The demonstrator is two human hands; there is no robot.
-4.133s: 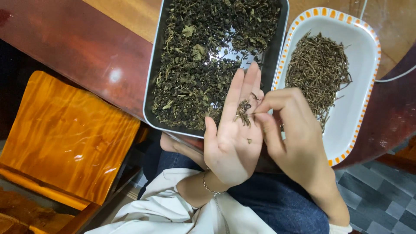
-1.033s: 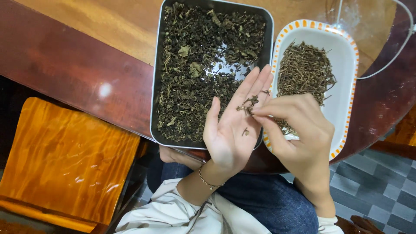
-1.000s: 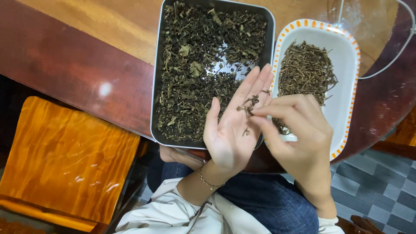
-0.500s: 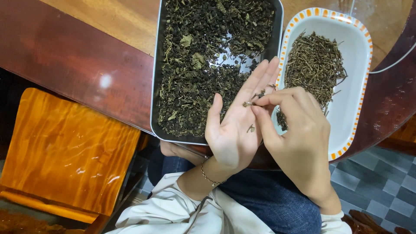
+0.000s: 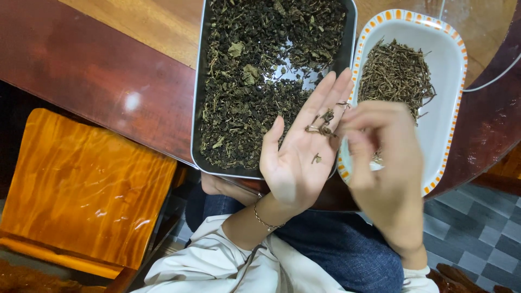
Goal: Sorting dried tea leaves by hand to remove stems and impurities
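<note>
Right hand (image 5: 382,163) has pulled off the left hand (image 5: 304,157), blurred, grip unreadable; left palm flat, fingers spread, few tea stems (image 5: 321,127) still there, white stem tray (image 5: 453,81) beside.

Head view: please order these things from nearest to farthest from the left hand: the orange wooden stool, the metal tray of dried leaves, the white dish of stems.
From the left hand:
1. metal tray of dried leaves, directly under the fingers.
2. white dish of stems, just right.
3. orange wooden stool, far left, below the table.
</note>
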